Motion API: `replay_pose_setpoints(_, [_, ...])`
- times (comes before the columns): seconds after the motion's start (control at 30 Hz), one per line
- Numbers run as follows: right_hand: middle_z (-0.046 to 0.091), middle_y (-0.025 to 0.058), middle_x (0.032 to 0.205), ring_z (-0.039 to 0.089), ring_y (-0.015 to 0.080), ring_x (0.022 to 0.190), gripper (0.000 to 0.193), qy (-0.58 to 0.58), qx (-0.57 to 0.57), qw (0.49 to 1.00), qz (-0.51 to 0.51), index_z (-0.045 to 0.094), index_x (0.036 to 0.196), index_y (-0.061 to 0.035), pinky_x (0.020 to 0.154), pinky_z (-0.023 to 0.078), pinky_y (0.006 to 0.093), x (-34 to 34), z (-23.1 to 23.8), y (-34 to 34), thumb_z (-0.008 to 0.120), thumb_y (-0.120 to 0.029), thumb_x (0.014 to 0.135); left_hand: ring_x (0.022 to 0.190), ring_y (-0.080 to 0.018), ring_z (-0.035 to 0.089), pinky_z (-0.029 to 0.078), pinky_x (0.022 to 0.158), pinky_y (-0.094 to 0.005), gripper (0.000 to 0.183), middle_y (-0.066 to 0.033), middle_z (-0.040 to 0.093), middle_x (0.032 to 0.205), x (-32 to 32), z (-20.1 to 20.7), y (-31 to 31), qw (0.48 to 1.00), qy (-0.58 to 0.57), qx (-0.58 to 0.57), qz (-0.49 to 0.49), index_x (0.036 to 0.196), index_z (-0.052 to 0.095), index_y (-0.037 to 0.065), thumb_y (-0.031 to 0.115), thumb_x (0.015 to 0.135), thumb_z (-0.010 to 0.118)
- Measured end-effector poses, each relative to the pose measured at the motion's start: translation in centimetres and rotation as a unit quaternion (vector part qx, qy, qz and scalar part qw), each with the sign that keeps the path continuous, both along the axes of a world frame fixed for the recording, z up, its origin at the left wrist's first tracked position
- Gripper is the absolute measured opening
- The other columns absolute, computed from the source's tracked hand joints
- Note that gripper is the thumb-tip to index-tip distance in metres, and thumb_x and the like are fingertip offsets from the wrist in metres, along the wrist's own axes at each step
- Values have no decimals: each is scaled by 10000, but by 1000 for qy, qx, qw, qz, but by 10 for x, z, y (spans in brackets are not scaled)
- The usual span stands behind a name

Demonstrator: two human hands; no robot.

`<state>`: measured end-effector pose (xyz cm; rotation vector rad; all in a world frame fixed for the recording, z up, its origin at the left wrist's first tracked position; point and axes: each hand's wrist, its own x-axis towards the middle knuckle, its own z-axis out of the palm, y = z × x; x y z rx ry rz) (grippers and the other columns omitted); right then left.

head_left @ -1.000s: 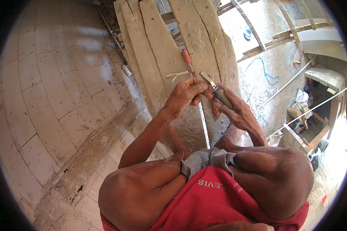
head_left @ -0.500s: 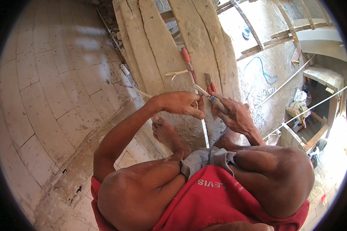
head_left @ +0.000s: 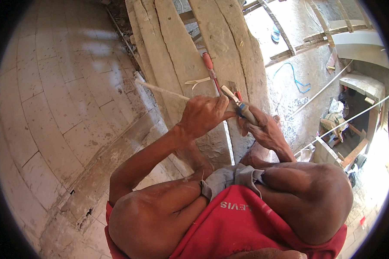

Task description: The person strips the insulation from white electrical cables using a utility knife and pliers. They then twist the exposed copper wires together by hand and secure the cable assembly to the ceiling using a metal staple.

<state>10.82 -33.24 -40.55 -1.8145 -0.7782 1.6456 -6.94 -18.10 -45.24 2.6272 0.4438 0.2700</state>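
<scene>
My left hand [head_left: 203,115] is closed around a thin pale stick [head_left: 162,90], whose free end points up and to the left. In my right hand [head_left: 260,124] is a chisel [head_left: 245,108] with a grey handle, a blue collar and a short flat metal blade. The blade points up and left, close to my left fingertips; whether it touches the stick there is hidden. Just beyond lies a screwdriver [head_left: 208,64] with a red handle. Beside the blade, a red tool [head_left: 238,94] is partly covered. A pale curled strip [head_left: 197,81] rests left of the screwdriver.
Worn wooden planks [head_left: 220,30] with gaps run away from me. Tiled floor [head_left: 52,108] spreads at left. On the right are a blue cord [head_left: 296,79], a white pole [head_left: 324,90], wooden slats [head_left: 283,28] and a dark recess [head_left: 354,125] with bags and wood pieces.
My left hand has turned and lifted, swinging the stick's free end up and left. The chisel has shifted slightly right and its blade now tilts more upward.
</scene>
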Motion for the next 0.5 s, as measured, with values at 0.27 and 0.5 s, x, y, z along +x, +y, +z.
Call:
replay_pose_setpoints(0.27, [675,34,871,656,144,780,514,52,-20,998,-26,535,1463,-120,727,501,321,-7,-2,-5,683,-201,978,466,-171,557,439,458,-331,494,-12,485,523,-3,-4,10,995,-85,-18,-42,686,508,130,499,830,804])
replay_pose_setpoints(0.5, [693,33,973,633,142,891,457,80,-10,974,-211,580,1387,-110,755,501,304,-10,-18,-8,684,-276,974,426,-188,548,436,442,-331,417,-23,483,482,6,-29,-15,984,-105,-96,103,758,593,118,465,848,806])
